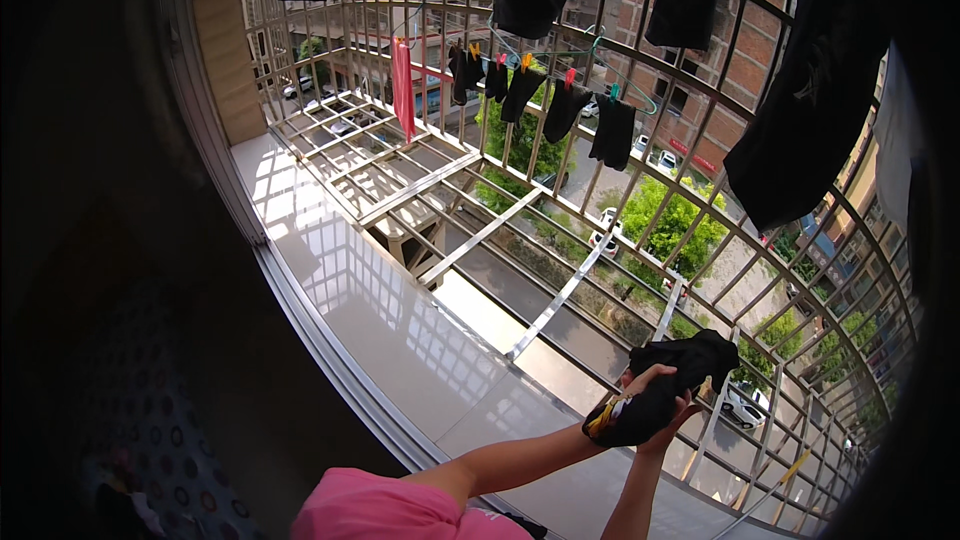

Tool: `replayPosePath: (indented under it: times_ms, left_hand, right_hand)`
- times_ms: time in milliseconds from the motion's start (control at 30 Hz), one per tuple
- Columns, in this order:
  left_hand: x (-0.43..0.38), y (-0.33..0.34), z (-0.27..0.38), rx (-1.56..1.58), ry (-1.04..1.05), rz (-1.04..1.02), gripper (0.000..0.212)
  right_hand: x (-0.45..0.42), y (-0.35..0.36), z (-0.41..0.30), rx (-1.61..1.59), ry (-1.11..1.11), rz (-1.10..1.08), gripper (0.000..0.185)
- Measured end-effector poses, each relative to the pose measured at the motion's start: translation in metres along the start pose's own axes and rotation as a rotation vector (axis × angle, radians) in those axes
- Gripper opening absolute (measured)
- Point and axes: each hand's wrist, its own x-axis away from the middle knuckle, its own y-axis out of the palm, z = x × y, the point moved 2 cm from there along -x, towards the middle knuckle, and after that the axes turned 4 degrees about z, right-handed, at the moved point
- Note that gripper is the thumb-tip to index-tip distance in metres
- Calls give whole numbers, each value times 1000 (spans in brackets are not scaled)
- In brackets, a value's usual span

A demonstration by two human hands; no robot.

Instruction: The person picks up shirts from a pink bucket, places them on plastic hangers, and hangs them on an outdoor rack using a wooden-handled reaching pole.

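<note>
A bunched black garment [690, 364] with a yellow and white print on its lower part is held up between my two hands, past the window sill. My left hand [637, 382] grips its near side, with the thumb laid over the cloth. Fingers of my right hand [671, 427] hold it from below and the right side; folds hide part of both hands. A pink sleeve [382, 506] covers my left upper arm. Beyond the hands, several small black socks [566, 111] hang from coloured pegs on a hanger.
A metal window cage [480, 255] with open bars surrounds the pale tiled sill [360, 300]. Dark garments [795, 120] hang overhead and to the right. A pink cloth [403, 90] hangs farther left. A sliding-window track [322, 360] edges the sill. Cars and trees stand far below.
</note>
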Motion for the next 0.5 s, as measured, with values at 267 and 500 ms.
replayPosePath:
  times_ms: [267,500]
  left_hand:
    - [22,-28,15,-255,-288,67,42]
    - [5,-26,41,-1140,-97,264,29]
  right_hand:
    - [-48,2,-39,381,20,-178,38]
    - [-60,80,-10,1286,64,100,15]
